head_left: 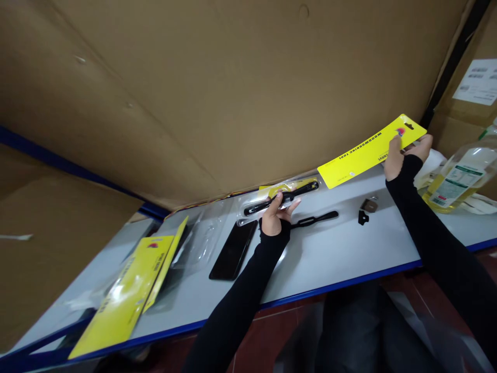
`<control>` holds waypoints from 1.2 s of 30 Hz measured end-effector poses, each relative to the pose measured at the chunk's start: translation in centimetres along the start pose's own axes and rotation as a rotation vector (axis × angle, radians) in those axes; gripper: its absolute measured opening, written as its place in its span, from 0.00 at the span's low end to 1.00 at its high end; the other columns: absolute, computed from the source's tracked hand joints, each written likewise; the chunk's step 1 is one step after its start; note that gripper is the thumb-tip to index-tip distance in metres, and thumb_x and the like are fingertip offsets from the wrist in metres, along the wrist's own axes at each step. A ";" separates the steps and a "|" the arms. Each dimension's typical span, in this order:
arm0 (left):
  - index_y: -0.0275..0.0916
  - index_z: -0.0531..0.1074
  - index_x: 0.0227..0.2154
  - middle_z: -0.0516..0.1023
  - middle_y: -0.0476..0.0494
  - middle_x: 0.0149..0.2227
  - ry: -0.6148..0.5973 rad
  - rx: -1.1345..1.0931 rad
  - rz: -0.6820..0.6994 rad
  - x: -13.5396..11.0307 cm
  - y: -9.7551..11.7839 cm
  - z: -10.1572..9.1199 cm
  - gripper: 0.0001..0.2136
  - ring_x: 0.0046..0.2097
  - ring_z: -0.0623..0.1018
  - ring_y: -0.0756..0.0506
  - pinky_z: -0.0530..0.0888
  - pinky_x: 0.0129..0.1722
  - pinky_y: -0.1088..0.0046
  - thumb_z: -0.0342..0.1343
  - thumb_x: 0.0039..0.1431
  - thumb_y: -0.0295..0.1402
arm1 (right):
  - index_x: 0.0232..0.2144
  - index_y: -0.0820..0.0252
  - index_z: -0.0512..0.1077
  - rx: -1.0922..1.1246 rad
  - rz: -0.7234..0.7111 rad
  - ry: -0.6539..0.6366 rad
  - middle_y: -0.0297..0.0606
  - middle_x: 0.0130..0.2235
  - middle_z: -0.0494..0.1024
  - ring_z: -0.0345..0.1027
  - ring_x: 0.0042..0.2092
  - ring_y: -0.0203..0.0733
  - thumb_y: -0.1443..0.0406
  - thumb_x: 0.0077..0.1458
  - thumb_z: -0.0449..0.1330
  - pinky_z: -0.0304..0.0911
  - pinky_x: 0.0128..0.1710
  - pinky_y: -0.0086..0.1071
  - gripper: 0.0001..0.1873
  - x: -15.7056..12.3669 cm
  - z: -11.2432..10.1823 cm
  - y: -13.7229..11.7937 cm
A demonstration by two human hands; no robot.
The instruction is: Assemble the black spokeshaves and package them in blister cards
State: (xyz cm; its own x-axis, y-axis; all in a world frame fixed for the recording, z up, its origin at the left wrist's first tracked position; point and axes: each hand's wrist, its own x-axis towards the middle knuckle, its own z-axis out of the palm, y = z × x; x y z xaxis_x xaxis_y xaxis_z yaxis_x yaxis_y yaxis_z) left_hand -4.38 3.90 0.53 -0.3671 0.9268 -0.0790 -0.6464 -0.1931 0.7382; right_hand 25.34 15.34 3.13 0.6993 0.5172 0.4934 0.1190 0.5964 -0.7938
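My left hand (274,221) is closed on a clear plastic blister pack (248,201) with a black spokeshave (285,198) lying in it; the thumb presses on the tool's middle. A yellow printed card (361,154) reading "woodworking tool" is pinched by one end in my right hand (404,155), raised above the table and apart from the pack. Beside my left wrist, a second black spokeshave body (314,219) rests on the table. To its right lie a small brownish square part (369,205) and a small black plate (363,217).
A dark phone (232,251) lies left of my left hand. Farther left are yellow cards (124,285) and empty clear blisters (202,233). A bottle of yellow liquid (458,176) stands at the right. Cardboard (233,93) walls the back; a blue edge (334,287) runs along the table's front.
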 end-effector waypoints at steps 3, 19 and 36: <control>0.40 0.74 0.34 0.85 0.48 0.40 0.003 -0.020 0.018 0.0 -0.1 0.1 0.14 0.52 0.86 0.39 0.85 0.50 0.62 0.73 0.48 0.25 | 0.40 0.49 0.58 0.010 -0.020 -0.003 0.41 0.45 0.79 0.80 0.45 0.50 0.63 0.60 0.64 0.78 0.50 0.56 0.16 -0.2 0.1 -0.2; 0.42 0.75 0.33 0.83 0.49 0.41 -0.071 0.004 0.070 0.0 0.0 -0.3 0.16 0.58 0.83 0.37 0.84 0.54 0.61 0.76 0.47 0.29 | 0.41 0.48 0.57 0.002 0.051 -0.041 0.43 0.47 0.78 0.79 0.49 0.55 0.60 0.57 0.68 0.80 0.46 0.56 0.21 0.2 -0.6 -0.3; 0.42 0.75 0.33 0.83 0.49 0.40 -0.042 0.008 0.123 0.3 0.2 -0.3 0.14 0.56 0.84 0.36 0.86 0.51 0.61 0.75 0.48 0.29 | 0.39 0.48 0.58 0.107 0.087 -0.167 0.39 0.39 0.78 0.81 0.51 0.65 0.57 0.51 0.71 0.80 0.34 0.61 0.25 0.6 -0.8 1.0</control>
State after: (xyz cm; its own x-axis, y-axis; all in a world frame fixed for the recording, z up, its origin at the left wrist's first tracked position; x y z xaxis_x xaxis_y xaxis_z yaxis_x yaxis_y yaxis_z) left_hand -4.79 4.01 0.47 -0.4149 0.9090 0.0399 -0.5926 -0.3032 0.7462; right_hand 26.45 15.76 2.37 0.5763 0.6586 0.4839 -0.0185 0.6024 -0.7980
